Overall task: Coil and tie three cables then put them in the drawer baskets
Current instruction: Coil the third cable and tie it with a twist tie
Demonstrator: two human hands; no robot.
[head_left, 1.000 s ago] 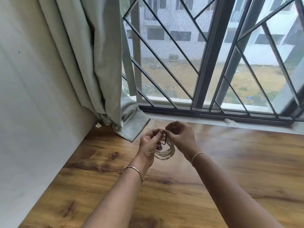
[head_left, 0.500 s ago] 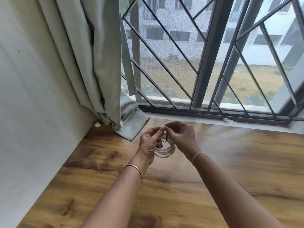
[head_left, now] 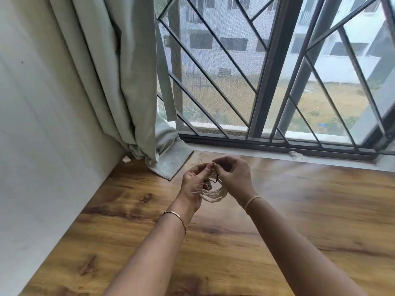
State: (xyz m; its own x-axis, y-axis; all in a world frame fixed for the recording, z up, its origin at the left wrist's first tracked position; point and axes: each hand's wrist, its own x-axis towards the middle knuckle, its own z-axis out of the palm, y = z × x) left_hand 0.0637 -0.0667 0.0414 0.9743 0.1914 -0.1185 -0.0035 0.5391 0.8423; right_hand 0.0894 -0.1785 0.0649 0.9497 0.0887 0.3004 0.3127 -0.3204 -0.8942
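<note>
Two bare forearms reach forward from the near edge over a wooden tabletop (head_left: 299,210), and the hands meet above its far-middle part, close to the window. Between them hangs a small coil of pale, cream-coloured cable (head_left: 214,193), its loops sagging in a curve below the fingers and held clear of the wood. The left hand (head_left: 195,184) is on the left side of the coil, fingers curled in around the loops, thumb and forefinger pinched together at the top. The right hand (head_left: 234,178) is on the right side, also mostly closed, its fingertips meeting those of the left hand above the coil. A thin dark tie (head_left: 213,180) shows in the gap between the two hands, across the top of the coil; whether it is wound round or knotted cannot be made out, as the fingers cover most of it and the picture is slightly blurred there.

A thin bracelet (head_left: 175,216) circles the left wrist and a pale band (head_left: 252,200) the right. To the far left a grey-green curtain (head_left: 132,82) hangs down and bunches on the table's corner against a white wall (head_left: 42,124). The barred window (head_left: 267,82) runs along the far edge. The cable's ends are hidden inside the hands.
</note>
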